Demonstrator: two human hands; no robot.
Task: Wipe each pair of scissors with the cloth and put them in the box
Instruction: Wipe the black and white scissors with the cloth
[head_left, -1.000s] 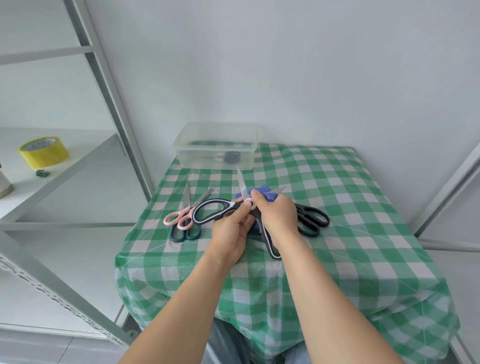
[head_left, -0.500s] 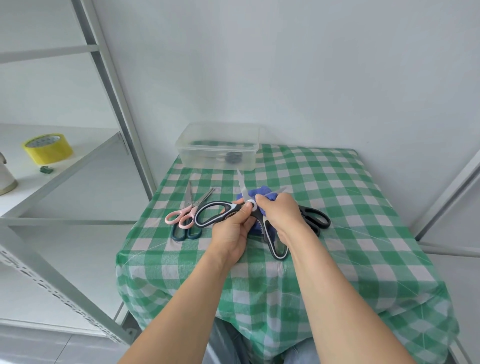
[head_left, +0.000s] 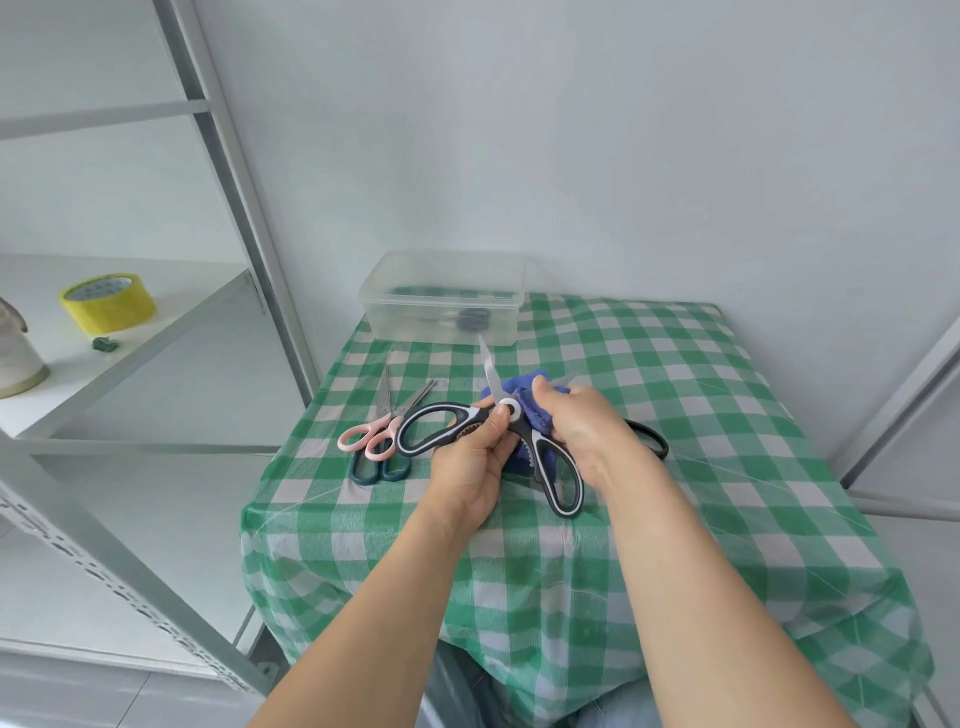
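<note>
Left hand (head_left: 467, 470) pinched open black-and-white scissors (head_left: 462, 413) near pivot, right hand (head_left: 589, 431) gripped blue cloth (head_left: 522, 387) on blade; green-checked tablecloth (head_left: 685, 415) mid-frame, clear box (head_left: 441, 291) by white wall (head_left: 571, 156), metal shelving (head_left: 156, 332) left

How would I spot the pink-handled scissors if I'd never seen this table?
Find the green-and-white checked tablecloth, then its left side, nearer than the clear plastic box. Two pairs lie overlapped there: the pink-handled scissors rest on the dark teal-handled scissors, the only pink handles in view.
</note>
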